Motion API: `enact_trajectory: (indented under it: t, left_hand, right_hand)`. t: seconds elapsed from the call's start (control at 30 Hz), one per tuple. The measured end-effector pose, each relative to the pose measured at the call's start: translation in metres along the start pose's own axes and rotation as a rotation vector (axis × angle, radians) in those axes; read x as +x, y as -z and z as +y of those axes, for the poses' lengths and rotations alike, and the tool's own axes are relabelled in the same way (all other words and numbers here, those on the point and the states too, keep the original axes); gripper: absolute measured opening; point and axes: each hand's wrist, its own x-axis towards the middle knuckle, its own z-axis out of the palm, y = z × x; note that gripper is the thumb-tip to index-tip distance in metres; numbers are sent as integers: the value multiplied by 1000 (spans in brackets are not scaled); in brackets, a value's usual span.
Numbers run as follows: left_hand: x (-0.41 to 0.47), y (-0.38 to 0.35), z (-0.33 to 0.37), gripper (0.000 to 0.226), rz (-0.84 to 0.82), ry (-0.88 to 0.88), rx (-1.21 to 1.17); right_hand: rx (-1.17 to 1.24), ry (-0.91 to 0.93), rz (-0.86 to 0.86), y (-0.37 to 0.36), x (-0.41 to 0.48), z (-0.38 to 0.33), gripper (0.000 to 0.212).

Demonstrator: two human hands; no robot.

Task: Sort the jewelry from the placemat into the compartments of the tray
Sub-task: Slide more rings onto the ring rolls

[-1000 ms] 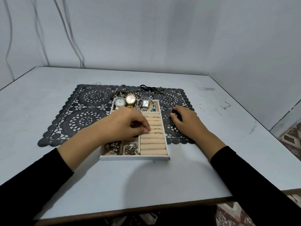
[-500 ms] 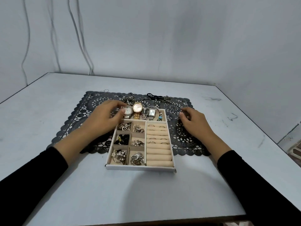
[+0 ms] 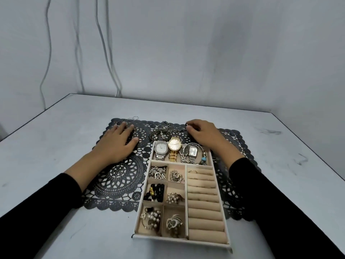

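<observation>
Though the tray [image 3: 179, 240] at the near side of the bench [image 3: 74, 230] is already well filled, right up to the watches [image 3: 174, 144] across its far compartment, some jewelry is left on the black lace placemat [image 3: 119, 176] beyond it. A metal chain [image 3: 160, 134] lies heaped just past the tray's far wall, between the two hands. The left hand [image 3: 117, 143] rests flat on the placemat, grip wide, holding nothing. The right hand [image 3: 203, 134] has a narrow grip, thumb and forefinger pinching what looks like a dark cord [image 3: 186, 124] that seems to trail leftward toward the chain. Farthest off, thin wire hoops [image 3: 134, 118] sit at the placemat's far edge, just beyond the left fingertips, so that hand is the nearer to them
</observation>
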Motion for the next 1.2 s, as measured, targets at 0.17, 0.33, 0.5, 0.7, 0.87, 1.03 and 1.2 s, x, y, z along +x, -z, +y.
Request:
enact_trajectory:
  t: [0.17,0.33,0.5,0.7,0.87,1.03,1.2]
  left_hand:
    - [12,-1,-4,63,-59,-27,68]
    - [24,-1,-6,61,-71,-40,69]
    - [34,2,-12,54,-56,-50,28]
    - [43,8,-21,44,55,-114,-106]
    - [48,8,-27,29,193,-156,-278]
    - [51,12,-25,21,264,-208,-293]
    - [59,18,-25,18,209,-250,-243]
  right_hand:
    - [-48,76,-120,-15,35,-15,37]
    - [-115,155,-190,-27,64,-27,36]
    - [-112,229,-207,-34,83,-33,34]
    - [-123,339,-261,-49,109,-48,32]
    - [-110,439,-297,-68,129,-62,28]
    - [-103,510,-313,-82,140,-67,24]
    - [-76,512,-286,-77,144,-61,17]
